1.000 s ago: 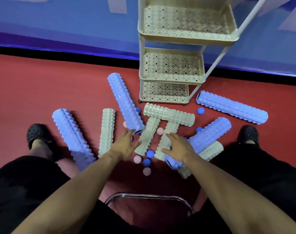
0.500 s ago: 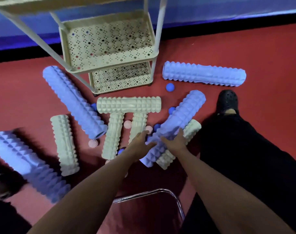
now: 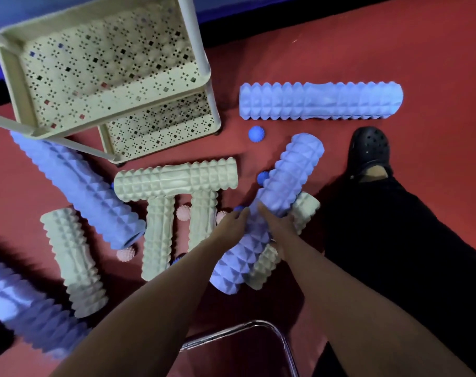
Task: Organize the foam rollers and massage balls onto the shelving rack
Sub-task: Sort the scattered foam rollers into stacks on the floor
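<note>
A blue ridged foam roller (image 3: 283, 191) lies slanted across a cream roller (image 3: 299, 219) in the middle of the red floor. My left hand (image 3: 231, 227) grips its left side and my right hand (image 3: 277, 227) grips its right side, near the middle of its length. The cream perforated shelving rack (image 3: 19, 85) stands at the upper left. Other blue rollers (image 3: 321, 102) (image 3: 76, 189) and cream rollers (image 3: 174, 180) (image 3: 73, 262) lie around. Small blue spiky balls (image 3: 256, 134) and pink ones (image 3: 183, 212) are scattered between them.
My black shoe (image 3: 370, 148) and dark trouser leg stand to the right of the pile. A chrome chair frame (image 3: 258, 333) curves at the bottom centre. A dark blue wall base runs along the top. Another blue roller (image 3: 22, 308) lies blurred at lower left.
The view has swung and come closer to the pile. Both hands have closed in from either side onto the slanted blue roller.
</note>
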Available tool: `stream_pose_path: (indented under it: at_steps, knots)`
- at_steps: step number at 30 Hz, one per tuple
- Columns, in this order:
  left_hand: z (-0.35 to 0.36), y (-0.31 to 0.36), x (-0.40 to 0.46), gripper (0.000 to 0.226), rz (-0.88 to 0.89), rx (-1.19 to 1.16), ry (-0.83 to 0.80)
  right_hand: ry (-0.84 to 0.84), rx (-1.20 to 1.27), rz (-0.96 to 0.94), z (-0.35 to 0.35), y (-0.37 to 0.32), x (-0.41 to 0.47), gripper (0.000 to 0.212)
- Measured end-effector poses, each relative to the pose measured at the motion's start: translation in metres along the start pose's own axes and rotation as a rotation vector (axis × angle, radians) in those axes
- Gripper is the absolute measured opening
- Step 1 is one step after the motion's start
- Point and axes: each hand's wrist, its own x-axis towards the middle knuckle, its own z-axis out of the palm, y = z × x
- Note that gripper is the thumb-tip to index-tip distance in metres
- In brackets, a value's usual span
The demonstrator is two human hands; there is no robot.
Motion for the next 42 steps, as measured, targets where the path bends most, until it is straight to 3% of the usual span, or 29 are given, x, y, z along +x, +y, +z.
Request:
stream_pose_path:
  at_steps: [2,3,7,12,17,19,23,29,36,42]
  knots:
    - [0.003,0.012,-0.002,0.049,0.0,-0.037,0.005,0.041,-0.008,-0.004,-0.004,-0.005,0.005,0.099]
    - [0.005,0.017,-0.002,0.051,0.0,-0.059,0.015,0.054,0.007,0.003,-0.009,-0.008,0.006,0.097]
    - [0.004,0.037,-0.007,0.056,-0.014,-0.126,0.043,0.01,0.076,0.01,-0.03,-0.028,-0.004,0.126]
    - [0.001,0.055,-0.024,0.049,0.08,-0.259,-0.028,0.04,-0.023,-0.202,-0.064,-0.063,-0.026,0.103]
    - [-0.017,0.079,-0.023,0.036,0.28,0.105,0.057,0.049,-0.238,-0.494,-0.102,-0.112,-0.033,0.087]
    - [-0.028,0.091,-0.013,0.042,0.348,0.185,0.115,0.055,-0.303,-0.576,-0.115,-0.136,-0.033,0.081]
    - [-0.043,0.119,0.024,0.046,0.423,0.355,0.161,0.094,-0.529,-0.714,-0.128,-0.165,-0.008,0.09]
    - [-0.043,0.143,0.104,0.068,0.369,0.757,0.106,0.183,-0.755,-0.694,-0.138,-0.155,0.046,0.09]
    - [-0.042,0.138,0.154,0.079,0.314,0.902,0.039,0.212,-0.761,-0.681,-0.141,-0.14,0.089,0.083]
    - [-0.038,0.116,0.116,0.031,0.478,0.916,0.159,0.224,-0.877,-0.812,-0.13,-0.136,0.089,0.098]
